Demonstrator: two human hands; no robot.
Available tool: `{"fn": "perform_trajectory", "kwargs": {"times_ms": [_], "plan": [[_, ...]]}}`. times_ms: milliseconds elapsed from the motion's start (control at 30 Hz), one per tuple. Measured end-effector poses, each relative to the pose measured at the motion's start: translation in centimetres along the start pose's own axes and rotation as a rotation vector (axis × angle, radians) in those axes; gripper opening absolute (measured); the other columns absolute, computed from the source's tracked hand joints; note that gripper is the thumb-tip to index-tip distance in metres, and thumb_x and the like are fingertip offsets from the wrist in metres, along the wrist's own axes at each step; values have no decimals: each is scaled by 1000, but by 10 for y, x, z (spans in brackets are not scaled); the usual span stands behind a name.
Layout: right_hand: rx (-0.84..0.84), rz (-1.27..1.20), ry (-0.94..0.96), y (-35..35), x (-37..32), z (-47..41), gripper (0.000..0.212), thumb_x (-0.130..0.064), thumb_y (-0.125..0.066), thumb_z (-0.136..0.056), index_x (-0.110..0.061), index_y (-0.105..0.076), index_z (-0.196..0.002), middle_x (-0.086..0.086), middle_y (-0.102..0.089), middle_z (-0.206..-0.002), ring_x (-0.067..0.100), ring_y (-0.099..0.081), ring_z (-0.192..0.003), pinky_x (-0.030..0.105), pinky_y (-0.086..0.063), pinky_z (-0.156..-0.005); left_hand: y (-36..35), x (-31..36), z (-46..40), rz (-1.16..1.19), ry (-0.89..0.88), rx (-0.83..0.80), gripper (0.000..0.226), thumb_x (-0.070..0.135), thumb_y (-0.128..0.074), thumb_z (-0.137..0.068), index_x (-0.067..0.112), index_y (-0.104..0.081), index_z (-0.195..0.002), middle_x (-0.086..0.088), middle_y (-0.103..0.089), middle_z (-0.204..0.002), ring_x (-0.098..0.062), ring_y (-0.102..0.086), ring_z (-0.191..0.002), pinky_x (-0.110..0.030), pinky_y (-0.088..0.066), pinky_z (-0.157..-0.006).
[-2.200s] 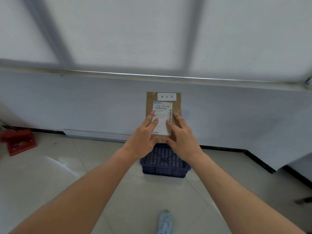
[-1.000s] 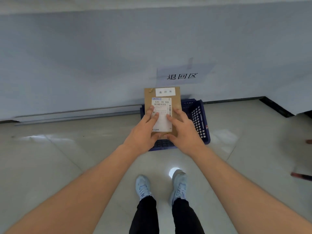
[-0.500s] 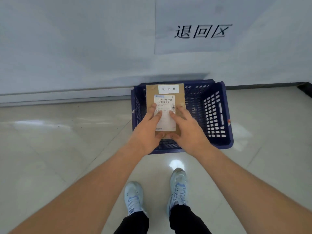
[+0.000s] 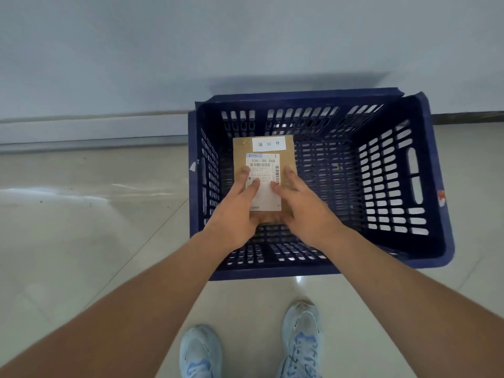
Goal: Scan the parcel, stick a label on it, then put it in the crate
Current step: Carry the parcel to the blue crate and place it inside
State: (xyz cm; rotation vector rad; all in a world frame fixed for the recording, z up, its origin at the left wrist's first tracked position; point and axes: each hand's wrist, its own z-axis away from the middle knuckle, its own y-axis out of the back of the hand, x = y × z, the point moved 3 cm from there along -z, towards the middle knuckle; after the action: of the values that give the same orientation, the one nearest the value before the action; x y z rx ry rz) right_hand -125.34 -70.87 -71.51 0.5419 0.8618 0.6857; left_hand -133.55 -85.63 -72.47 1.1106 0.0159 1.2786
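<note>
— Parcel, where is it sitting against the fingers?

— It is lying flat inside the open top of the dark blue crate, toward the crate's 9 o'clock side. The left hand is gripping its near edge from 7 o'clock and the right hand from 5 o'clock. The fingers of both hands are spreading over the top face, with the thumbs tucking under the near edge, so both hands are closing on the cardboard. Whether the parcel is already touching the crate floor, I cannot tell.

— What writing is showing?

— A small white label is sitting at the parcel's 12 o'clock edge, carrying three Chinese characters, 退回件. Below it a larger shipping label is covering most of the face. Its big line is reading "530- D5 065", with a barcode under it and a second barcode running along its 3 o'clock edge. A blue logo is sitting at its upper left corner, too small to read, and the fine print is blurring out.

— And around the crate?

— It is standing on a pale tiled floor, against a pale wall at 12 o'clock. Two light blue shoes are pointing toward it from 6 o'clock.
</note>
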Motion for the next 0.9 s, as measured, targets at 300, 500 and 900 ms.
{"fn": "perform_trajectory", "kwargs": {"times_ms": [300,500,900], "plan": [[-41,39,-11,-36,27,-41,74,-5,-67,-98,-20,-33,-162,7,1,-176,36,-27,-155,47,-33,-123,-37,-26,-35,-6,31,-4,85,4,-66,-94,15,-16,-162,5,16,-170,-17,-8,-157,-22,-17,-119],[-27,51,-2,-46,35,-54,76,-8,-70,-97,-19,-33,-162,6,0,-175,35,-34,-150,46,-39,-120,-49,-34,-44,14,45,37,85,-1,-65,-93,16,-19,-162,9,16,-170,-15,-10,-156,-23,-20,-120],[-62,199,-45,-49,31,-52,87,-8,-70,-93,-28,-24,-164,0,7,-174,38,-24,-151,51,-49,-108,-53,-33,-45,-172,112,-5,83,6,-60,-95,21,-15,-163,3,15,-170,-35,-8,-155,-44,-22,-124]]}}
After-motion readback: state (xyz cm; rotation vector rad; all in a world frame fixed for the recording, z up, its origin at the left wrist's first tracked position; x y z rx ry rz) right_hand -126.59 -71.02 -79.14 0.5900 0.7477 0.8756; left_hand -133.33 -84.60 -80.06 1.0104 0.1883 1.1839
